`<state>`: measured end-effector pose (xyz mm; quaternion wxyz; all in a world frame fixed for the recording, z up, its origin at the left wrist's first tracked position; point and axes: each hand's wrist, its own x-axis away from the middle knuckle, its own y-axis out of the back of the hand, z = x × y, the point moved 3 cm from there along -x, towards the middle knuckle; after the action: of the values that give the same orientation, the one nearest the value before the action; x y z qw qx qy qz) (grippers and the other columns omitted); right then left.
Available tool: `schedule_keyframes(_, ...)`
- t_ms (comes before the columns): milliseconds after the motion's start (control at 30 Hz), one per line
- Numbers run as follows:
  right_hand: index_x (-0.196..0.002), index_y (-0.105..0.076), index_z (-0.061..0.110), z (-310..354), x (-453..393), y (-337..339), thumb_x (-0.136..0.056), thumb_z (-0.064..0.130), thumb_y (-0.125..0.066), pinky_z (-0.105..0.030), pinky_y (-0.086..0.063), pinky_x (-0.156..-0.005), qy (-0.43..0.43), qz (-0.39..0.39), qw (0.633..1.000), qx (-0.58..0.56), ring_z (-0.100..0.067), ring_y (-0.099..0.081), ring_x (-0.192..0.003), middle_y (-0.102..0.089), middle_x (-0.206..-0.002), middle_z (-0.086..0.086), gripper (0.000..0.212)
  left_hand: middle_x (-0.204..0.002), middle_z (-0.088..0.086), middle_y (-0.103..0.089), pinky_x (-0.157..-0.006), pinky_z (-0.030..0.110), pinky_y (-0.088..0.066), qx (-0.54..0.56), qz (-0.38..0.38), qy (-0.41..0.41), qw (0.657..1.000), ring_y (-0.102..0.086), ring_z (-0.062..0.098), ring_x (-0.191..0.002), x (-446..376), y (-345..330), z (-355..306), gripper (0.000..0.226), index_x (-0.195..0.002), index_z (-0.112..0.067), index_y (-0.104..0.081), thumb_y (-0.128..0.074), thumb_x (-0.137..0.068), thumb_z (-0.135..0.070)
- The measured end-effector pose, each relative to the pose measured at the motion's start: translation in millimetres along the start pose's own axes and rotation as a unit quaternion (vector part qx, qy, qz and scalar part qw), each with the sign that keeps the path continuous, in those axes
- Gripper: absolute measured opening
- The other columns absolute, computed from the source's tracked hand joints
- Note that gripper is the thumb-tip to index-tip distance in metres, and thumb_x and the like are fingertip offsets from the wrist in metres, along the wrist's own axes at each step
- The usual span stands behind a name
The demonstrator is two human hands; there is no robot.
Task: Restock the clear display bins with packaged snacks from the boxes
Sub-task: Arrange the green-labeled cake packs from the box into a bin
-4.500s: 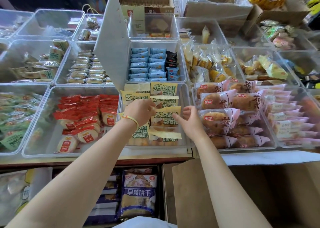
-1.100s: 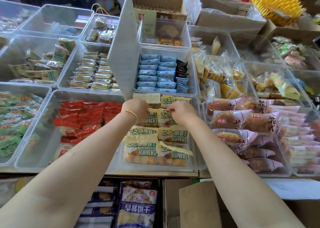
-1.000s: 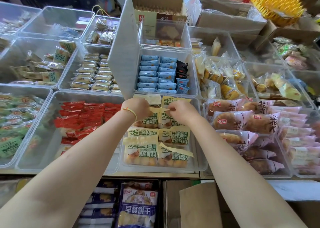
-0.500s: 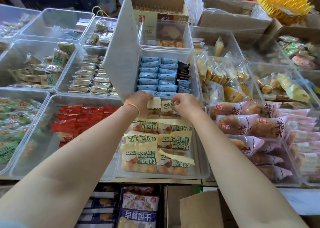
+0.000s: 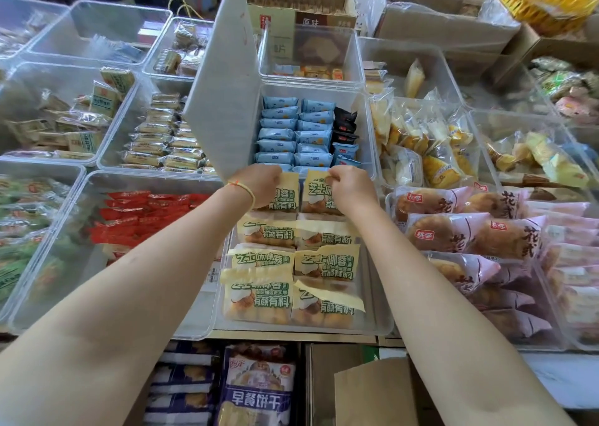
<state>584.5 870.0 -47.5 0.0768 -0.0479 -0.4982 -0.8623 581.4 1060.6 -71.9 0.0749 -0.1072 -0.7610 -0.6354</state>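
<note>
In the clear bin (image 5: 377, 312), eight yellow packs (image 5: 327, 260); each hand pinches one.

The clear bin (image 5: 377, 283) held 2 columns of yellow-and-green snack packets (image 5: 293, 263), lying flat and overlapping. At the bin's far end, 2 packets (image 5: 319, 195) stood tilted upright, side by side.

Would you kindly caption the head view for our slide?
Both hands, left and right, pinch yellow snack packs at the far end of a clear bin.
</note>
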Motion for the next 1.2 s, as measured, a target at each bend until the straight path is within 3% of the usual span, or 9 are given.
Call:
schedule_keyframes(233,-0.106,-0.073,0.01,8,2,-6,-0.098,0.004,-0.044,-0.029,-0.036,-0.071,0.027,0.018,0.999,-0.003,-0.028,-0.059,-0.1,-0.068,-0.11,-0.009,0.03,-0.072,-0.003,-0.045,-0.051,0.029,-0.03,0.016,-0.026,0.007,1.0,-0.048,0.022,-0.071,-1,-3,-2,0.022,-0.086,-0.019,-0.047,-0.033,-0.102,-0.013)
schedule_keyframes(600,-0.102,-0.071,0.011,3,0,-7,-0.101,0.016,-0.05,-0.029,-0.034,-0.072,0.019,0.026,0.999,-0.005,-0.028,-0.059,-0.103,-0.067,-0.105,-0.008,0.022,-0.08,0.004,-0.056,-0.056,0.03,-0.036,0.064,0.002,0.003,0.998,-0.051,0.022,-0.07,7,4,0,0.027,-0.077,-0.022,-0.046,-0.035,-0.102,-0.017)
schedule_keyframes(700,-0.122,-0.065,0.016,3,2,-5,-0.101,0.017,-0.052,-0.032,-0.043,-0.084,0.004,0.044,0.999,0.011,-0.028,-0.059,-0.113,-0.066,-0.121,-0.008,0.025,-0.088,0.005,-0.063,-0.062,0.031,-0.045,0.075,0.005,-0.008,0.997,-0.055,0.022,-0.074,14,10,-3,0.029,-0.077,-0.024,-0.051,-0.038,-0.103,-0.021)
schedule_keyframes(800,-0.134,-0.057,0.025,7,12,3,-0.098,0.016,-0.055,-0.047,-0.032,-0.111,0.004,-0.001,0.996,0.085,-0.026,-0.057,-0.12,-0.066,-0.124,-0.003,0.037,-0.096,-0.003,-0.069,-0.071,0.034,-0.056,0.113,-0.071,-0.039,0.99,-0.062,0.017,-0.08,31,20,-9,0.02,-0.097,-0.024,-0.067,-0.048,-0.101,-0.028)
schedule_keyframes(900,-0.127,-0.061,0.023,19,35,17,-0.096,0.019,-0.06,-0.043,-0.033,-0.107,0.052,-0.066,0.993,0.08,-0.024,-0.056,-0.119,-0.066,-0.122,-0.002,0.032,-0.092,-0.005,-0.073,-0.074,0.035,-0.058,0.162,-0.16,-0.069,0.971,-0.066,0.015,-0.08,60,33,-13,0.016,-0.101,-0.02,-0.073,-0.059,-0.096,-0.023)
schedule_keyframes(967,-0.115,-0.066,0.019,29,59,25,-0.095,0.019,-0.063,-0.036,-0.044,-0.093,0.093,-0.069,0.993,0.022,-0.02,-0.058,-0.107,-0.067,-0.113,-0.001,0.02,-0.084,-0.006,-0.071,-0.074,0.034,-0.058,0.184,-0.159,-0.074,0.967,-0.064,0.013,-0.074,82,40,-13,0.013,-0.095,-0.019,-0.074,-0.063,-0.093,-0.025)
schedule_keyframes(1067,-0.098,-0.07,0.019,41,100,31,-0.094,0.023,-0.068,-0.019,-0.047,-0.067,0.103,0.019,0.994,-0.043,-0.007,-0.06,-0.078,-0.067,-0.089,0.006,0.006,-0.073,-0.006,-0.067,-0.072,0.034,-0.057,0.173,-0.077,-0.094,0.977,-0.063,0.014,-0.068,115,43,-14,0.017,-0.082,-0.018,-0.074,-0.069,-0.089,-0.033)
schedule_keyframes(1133,-0.093,-0.07,0.023,40,127,26,-0.09,0.032,-0.073,-0.017,-0.046,-0.065,0.079,0.135,0.987,-0.043,-0.001,-0.06,-0.078,-0.066,-0.088,0.009,0.01,-0.072,-0.003,-0.069,-0.072,0.033,-0.056,0.138,-0.005,-0.108,0.984,-0.063,0.016,-0.067,137,37,-19,0.021,-0.079,-0.017,-0.076,-0.07,-0.087,-0.035)
schedule_keyframes(1200,-0.098,-0.07,0.024,31,147,14,-0.081,0.043,-0.079,-0.025,-0.053,-0.074,0.045,0.226,0.973,-0.005,-0.007,-0.063,-0.086,-0.067,-0.095,0.009,0.026,-0.087,-0.005,-0.072,-0.078,0.031,-0.055,0.106,0.04,-0.108,0.988,-0.064,0.014,-0.079,153,26,-24,0.016,-0.092,-0.022,-0.077,-0.069,-0.086,-0.034)
